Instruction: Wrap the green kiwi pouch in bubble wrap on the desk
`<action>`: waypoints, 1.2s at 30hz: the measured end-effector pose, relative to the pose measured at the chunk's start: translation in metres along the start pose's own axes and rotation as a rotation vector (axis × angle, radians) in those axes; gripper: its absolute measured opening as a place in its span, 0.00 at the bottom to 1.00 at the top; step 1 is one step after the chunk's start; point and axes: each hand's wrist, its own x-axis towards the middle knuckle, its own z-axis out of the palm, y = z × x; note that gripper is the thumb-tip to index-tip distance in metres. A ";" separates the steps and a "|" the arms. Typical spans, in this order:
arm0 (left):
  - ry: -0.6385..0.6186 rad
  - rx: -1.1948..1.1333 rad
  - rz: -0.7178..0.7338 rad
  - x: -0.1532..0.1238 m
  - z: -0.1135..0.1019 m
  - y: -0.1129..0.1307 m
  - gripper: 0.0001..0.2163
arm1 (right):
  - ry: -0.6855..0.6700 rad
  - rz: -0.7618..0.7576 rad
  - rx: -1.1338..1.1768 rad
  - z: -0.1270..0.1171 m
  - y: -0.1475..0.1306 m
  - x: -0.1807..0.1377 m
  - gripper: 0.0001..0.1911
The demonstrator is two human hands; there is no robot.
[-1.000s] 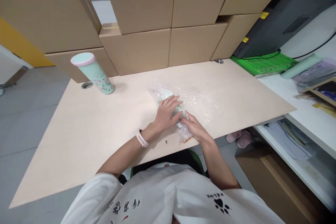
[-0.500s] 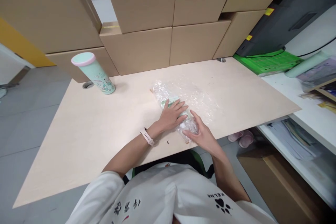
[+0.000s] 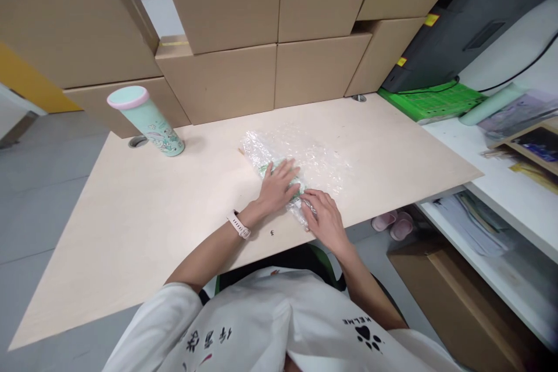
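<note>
A sheet of clear bubble wrap (image 3: 320, 157) lies on the table, partly folded around a pale green and white item (image 3: 264, 170). My left hand (image 3: 279, 187) rests flat on that item with its fingers spread, so most of it is hidden and I cannot make out its kind. At the near end of the bundle, my right hand (image 3: 325, 218) has its fingers bent over the bubble wrap, fingertips and thumb closing on its edge. Both hands touch the wrap, and the fingertips of the right are close to the left thumb.
A mint tumbler (image 3: 150, 122) with a pink rim stands at the left on the pale wooden table (image 3: 174, 209). Cardboard boxes (image 3: 233, 84) are stacked along the back edge. On the right are a green crate (image 3: 436, 103) and a white shelf (image 3: 501, 171).
My right hand has moved inward over the near end of the bundle, its fingers coming closer together on the wrap. My left hand stays flat on the item. The view has shifted slightly.
</note>
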 end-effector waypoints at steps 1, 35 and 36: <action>0.086 -0.059 -0.076 0.001 -0.004 -0.004 0.20 | -0.014 0.016 0.001 0.004 0.002 -0.001 0.17; -0.002 -0.269 0.176 -0.024 -0.004 0.055 0.21 | -0.230 0.359 0.772 -0.005 0.034 0.028 0.22; -0.044 -0.112 0.216 -0.022 0.004 0.054 0.23 | -0.194 0.358 0.688 -0.008 0.038 0.028 0.20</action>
